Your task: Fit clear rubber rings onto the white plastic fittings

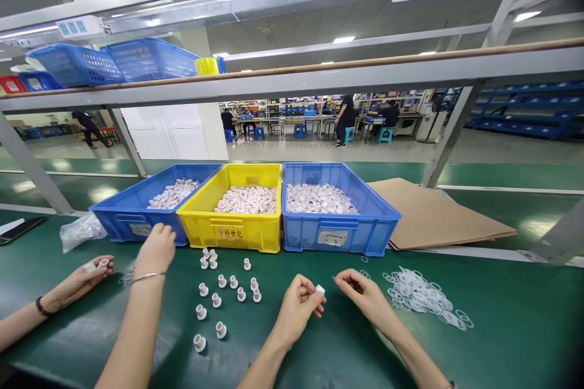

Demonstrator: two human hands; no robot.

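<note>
My left hand (298, 305) is closed around a small white plastic fitting (320, 289), whose end pokes out past the thumb. Just to its right, my right hand (370, 301) pinches what looks like a thin white ring (335, 278); only a sliver shows at the fingertips. Beyond that hand lies a heap of thin white rings (422, 295), with a few loose ones nearer the bins. Several flanged white fittings (221, 330) stand upright on the green tabletop (347, 352), left of my left hand.
A blue bin (337, 237), a yellow bin (230, 231) and another blue bin (137, 228) hold small white parts. At left, a co-worker's hands (97, 275) hold white fittings and reach by the bins. Cardboard (442, 213) lies right; a shelf beam (292, 82) crosses above.
</note>
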